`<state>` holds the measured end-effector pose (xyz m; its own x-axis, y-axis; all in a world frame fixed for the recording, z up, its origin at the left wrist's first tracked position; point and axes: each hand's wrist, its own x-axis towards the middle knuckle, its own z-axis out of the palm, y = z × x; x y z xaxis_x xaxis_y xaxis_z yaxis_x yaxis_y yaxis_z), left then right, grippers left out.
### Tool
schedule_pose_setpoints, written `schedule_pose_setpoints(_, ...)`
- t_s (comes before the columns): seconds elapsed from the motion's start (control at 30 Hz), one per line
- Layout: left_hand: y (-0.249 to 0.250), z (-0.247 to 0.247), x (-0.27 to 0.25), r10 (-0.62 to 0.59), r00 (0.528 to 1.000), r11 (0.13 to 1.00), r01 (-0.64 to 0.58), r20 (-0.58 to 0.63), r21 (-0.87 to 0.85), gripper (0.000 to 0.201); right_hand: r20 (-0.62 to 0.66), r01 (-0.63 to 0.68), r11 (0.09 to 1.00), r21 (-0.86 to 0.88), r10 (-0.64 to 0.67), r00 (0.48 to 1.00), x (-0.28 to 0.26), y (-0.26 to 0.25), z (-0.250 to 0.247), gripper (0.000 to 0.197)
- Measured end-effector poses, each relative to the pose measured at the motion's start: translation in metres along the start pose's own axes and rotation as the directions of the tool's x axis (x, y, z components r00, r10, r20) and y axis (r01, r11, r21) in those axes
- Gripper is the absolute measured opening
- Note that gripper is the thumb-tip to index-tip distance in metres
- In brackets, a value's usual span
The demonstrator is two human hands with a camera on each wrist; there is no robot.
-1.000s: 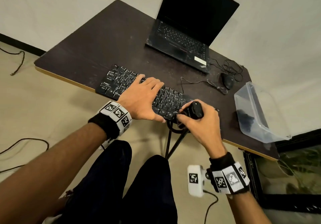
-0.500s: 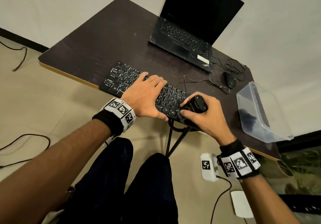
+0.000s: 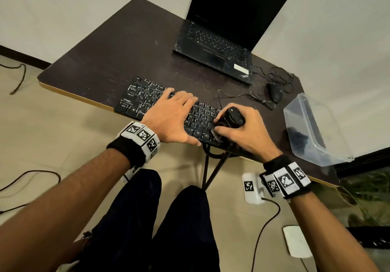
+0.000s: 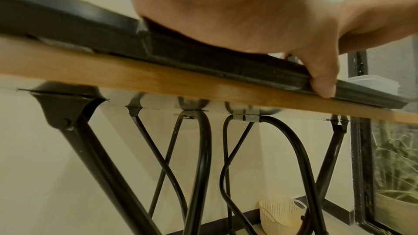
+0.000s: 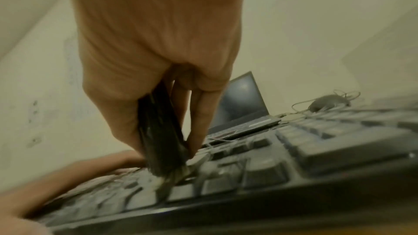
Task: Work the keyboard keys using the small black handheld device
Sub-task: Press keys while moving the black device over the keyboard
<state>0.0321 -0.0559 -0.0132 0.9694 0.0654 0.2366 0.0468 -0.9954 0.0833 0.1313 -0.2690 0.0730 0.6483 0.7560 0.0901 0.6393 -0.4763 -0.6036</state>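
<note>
On table (image 3: 118, 46) front edge: one keyboard (image 3: 139, 98). Left hand (image 3: 171, 117) flat on its middle, fingers straight. Right hand (image 3: 247, 130) curled round one small black handheld device (image 3: 232, 117), tip on right-end keys. Behind keyboard: one laptop (image 3: 221, 39), one mouse (image 3: 275, 92).

Setting, as I read it from my feeds: a plain room used as a makeshift computer desk. Folding worktop (image 3: 109, 46) on black metal legs (image 4: 95, 158); open laptop (image 3: 223, 29); wired mouse (image 3: 275, 92); bare cream walls; tiled floor (image 3: 63, 136) with loose cables (image 3: 19, 77); window (image 4: 393, 158) onto plants.
</note>
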Motion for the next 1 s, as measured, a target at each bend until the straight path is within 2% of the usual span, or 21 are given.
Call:
schedule_pose_setpoints(0.07,0.001,-0.001,0.0,0.0,1.0,1.0,0.0,0.004,0.001,0.138,-0.046,-0.01,1.0,-0.005,0.009,0.999,0.003,0.001,-0.006,0.02)
schedule_pose_setpoints(0.17,-0.001,-0.001,-0.001,-0.009,1.0,1.0,0.009,-0.001,-0.002,0.138,0.1,0.066,0.998,-0.009,-0.065,0.993,-0.007,-0.002,0.002,0.022)
schedule_pose_setpoints(0.2,-0.001,-0.001,0.0,-0.006,1.0,1.0,0.006,0.001,-0.001,0.137,0.112,0.055,0.998,0.023,-0.058,0.992,-0.01,-0.002,0.004,0.023)
schedule_pose_setpoints(0.27,0.0,0.0,0.0,-0.007,1.0,1.0,0.007,-0.003,0.003,0.138,0.017,-0.018,0.998,0.055,0.017,1.0,-0.009,0.006,-0.001,0.022)
schedule_pose_setpoints(0.33,0.001,-0.001,0.0,-0.003,1.0,1.0,0.003,0.006,0.0,0.138,-0.117,-0.079,0.997,0.004,0.079,0.99,-0.012,0.015,-0.009,0.022)
schedule_pose_setpoints(0.4,0.0,-0.001,0.0,-0.006,1.0,1.0,0.006,0.003,0.001,0.138,-0.136,-0.075,0.994,-0.074,0.065,0.989,-0.019,0.016,-0.01,0.022)
schedule_pose_setpoints(0.47,0.0,-0.001,0.0,-0.004,1.0,1.0,0.004,0.005,-0.001,0.138,-0.113,-0.095,0.993,-0.077,0.086,0.99,-0.027,0.016,-0.009,0.021)
schedule_pose_setpoints(0.6,0.001,-0.002,-0.001,-0.007,1.0,1.0,0.007,0.018,-0.007,0.139,-0.067,-0.207,0.968,0.139,0.218,0.974,-0.029,0.022,-0.022,0.022)
schedule_pose_setpoints(0.7,0.001,-0.002,-0.001,-0.009,1.0,1.0,0.009,0.019,-0.017,0.139,-0.021,-0.219,0.939,0.263,0.233,0.972,-0.031,0.016,-0.025,0.023)
schedule_pose_setpoints(0.87,0.002,-0.003,-0.001,-0.008,1.0,1.0,0.008,0.013,-0.016,0.138,-0.082,-0.224,0.957,0.184,0.242,0.967,-0.027,0.014,-0.021,0.024)
schedule_pose_setpoints(1.0,0.002,-0.002,0.0,-0.009,1.0,1.0,0.009,0.002,-0.024,0.137,-0.004,-0.135,0.988,0.077,0.136,0.991,-0.031,-0.001,-0.004,0.026)
